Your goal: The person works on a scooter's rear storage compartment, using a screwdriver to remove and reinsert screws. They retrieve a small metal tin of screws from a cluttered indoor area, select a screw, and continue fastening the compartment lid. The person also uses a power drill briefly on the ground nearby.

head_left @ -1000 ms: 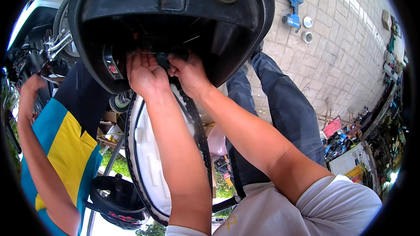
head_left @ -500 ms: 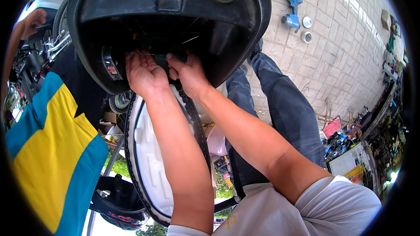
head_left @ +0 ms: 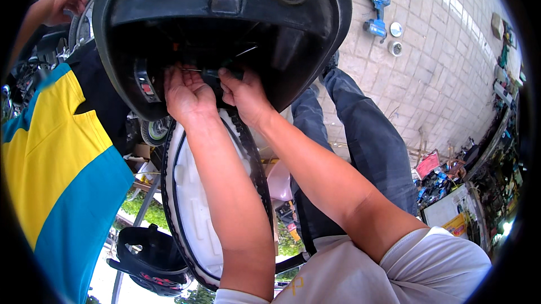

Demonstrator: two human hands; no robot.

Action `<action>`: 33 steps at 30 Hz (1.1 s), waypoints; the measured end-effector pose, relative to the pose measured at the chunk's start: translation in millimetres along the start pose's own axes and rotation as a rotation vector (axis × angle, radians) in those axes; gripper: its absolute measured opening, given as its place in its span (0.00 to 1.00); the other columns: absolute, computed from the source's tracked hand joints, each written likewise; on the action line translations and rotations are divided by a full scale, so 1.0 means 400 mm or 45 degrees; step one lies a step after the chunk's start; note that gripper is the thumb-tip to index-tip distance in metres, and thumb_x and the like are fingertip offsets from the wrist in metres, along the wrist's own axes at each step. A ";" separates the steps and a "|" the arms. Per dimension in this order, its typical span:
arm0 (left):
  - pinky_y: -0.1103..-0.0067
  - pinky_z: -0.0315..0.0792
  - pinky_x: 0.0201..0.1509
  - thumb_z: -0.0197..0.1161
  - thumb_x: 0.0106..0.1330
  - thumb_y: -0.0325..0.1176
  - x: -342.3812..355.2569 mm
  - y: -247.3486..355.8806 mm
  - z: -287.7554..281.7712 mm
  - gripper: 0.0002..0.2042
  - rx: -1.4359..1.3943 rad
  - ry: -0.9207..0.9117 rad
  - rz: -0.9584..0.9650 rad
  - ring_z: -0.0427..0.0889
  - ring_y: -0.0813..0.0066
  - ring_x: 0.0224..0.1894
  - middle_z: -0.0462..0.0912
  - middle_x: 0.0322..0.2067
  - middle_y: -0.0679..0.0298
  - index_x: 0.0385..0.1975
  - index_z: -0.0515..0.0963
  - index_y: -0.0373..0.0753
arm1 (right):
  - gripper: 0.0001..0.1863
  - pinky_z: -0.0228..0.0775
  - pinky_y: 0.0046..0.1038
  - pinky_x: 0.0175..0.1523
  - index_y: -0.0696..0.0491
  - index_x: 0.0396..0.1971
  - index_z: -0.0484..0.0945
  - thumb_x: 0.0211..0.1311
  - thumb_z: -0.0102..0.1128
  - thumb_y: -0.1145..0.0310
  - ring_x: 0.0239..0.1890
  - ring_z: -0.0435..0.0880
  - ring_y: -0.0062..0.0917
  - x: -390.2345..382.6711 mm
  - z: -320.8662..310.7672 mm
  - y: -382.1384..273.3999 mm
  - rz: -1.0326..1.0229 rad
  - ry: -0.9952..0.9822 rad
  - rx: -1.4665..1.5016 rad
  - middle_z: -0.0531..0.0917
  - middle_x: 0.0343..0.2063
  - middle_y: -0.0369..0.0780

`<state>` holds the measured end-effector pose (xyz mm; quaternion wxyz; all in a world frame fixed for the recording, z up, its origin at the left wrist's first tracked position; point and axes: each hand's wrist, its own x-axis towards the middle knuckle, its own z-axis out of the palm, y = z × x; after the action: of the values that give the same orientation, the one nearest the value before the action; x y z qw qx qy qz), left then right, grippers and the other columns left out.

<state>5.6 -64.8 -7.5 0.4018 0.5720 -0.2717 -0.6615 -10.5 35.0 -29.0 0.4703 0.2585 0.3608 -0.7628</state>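
Observation:
Both of my hands reach into the dark hollow of a black plastic bucket-like motorbike seat base. My right hand is closed round the dark handle of a screwdriver. Its thin metal shaft points left toward the fingers of my left hand. That hand lies palm up with the fingers stretched out beside the shaft; their tips are partly lost in shadow. Left of it, on the inner wall, sits a metal bracket with a red part. A long white-lined seat underside is below my forearms.
A blue cordless drill, a round white lid and a small tin lie on the paving at right. A person in a teal and yellow top stands close on the left. A black helmet is at lower left.
The other person at left has shifted, with their hand higher and further right. The seat base has moved slightly to the right in view. My hands keep nearly the same pose.

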 end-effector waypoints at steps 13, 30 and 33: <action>0.73 0.71 0.56 0.53 0.67 0.19 0.005 -0.014 0.013 0.20 -0.042 0.001 -0.010 0.75 0.64 0.49 0.73 0.50 0.50 0.59 0.62 0.30 | 0.17 0.57 0.20 0.21 0.56 0.48 0.69 0.61 0.62 0.69 0.18 0.66 0.14 0.019 -0.015 0.001 0.048 -0.022 0.011 0.72 0.23 0.32; 0.73 0.70 0.57 0.51 0.67 0.20 0.003 -0.001 0.005 0.16 -0.078 -0.015 -0.048 0.74 0.66 0.47 0.74 0.48 0.54 0.55 0.67 0.32 | 0.18 0.53 0.17 0.19 0.56 0.49 0.69 0.61 0.62 0.73 0.16 0.63 0.12 -0.005 0.003 -0.005 -0.075 -0.029 -0.014 0.73 0.22 0.32; 0.73 0.70 0.57 0.53 0.67 0.20 0.015 -0.001 -0.006 0.16 -0.079 -0.041 -0.045 0.74 0.66 0.47 0.74 0.48 0.54 0.55 0.67 0.32 | 0.18 0.52 0.18 0.18 0.56 0.49 0.69 0.62 0.63 0.69 0.15 0.62 0.11 -0.009 0.002 -0.016 0.028 -0.019 0.006 0.72 0.21 0.31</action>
<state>7.6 -69.3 -11.7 0.4031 0.5534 -0.2474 -0.6856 -14.9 38.2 -23.8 0.4808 0.2579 0.3527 -0.7602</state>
